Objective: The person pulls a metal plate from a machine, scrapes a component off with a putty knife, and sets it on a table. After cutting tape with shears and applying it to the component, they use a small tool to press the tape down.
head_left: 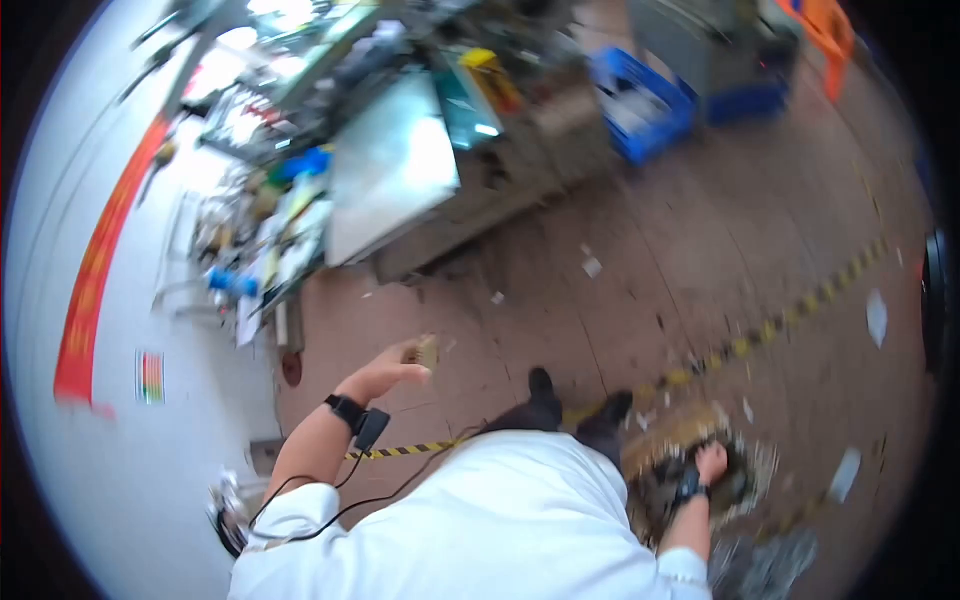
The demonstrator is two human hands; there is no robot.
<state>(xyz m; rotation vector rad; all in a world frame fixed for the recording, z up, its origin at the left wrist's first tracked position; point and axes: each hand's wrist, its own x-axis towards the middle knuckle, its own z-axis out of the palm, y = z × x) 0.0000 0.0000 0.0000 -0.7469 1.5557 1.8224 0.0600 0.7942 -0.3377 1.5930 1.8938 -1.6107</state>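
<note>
My left hand (388,372) reaches forward over the floor, thumb and fingers closed on a small yellowish-tan piece (429,351), blurred, its kind unclear. Off to the right, my right hand (712,462) is curled closed above an open container (765,470) with a ragged pale edge and a dark inside. Whether anything is inside that curled hand is hidden. Dark bands circle both wrists; a small black box (371,429) with a cable sits on the left one.
Ahead stands a workbench with a shiny metal sheet (390,165) and clutter. A blue crate (645,105) lies farther right. Yellow-black tape (800,305) crosses the tiled floor, among paper scraps. Clear plastic (770,565) lies near my right arm. A red banner (100,270) hangs on the left wall.
</note>
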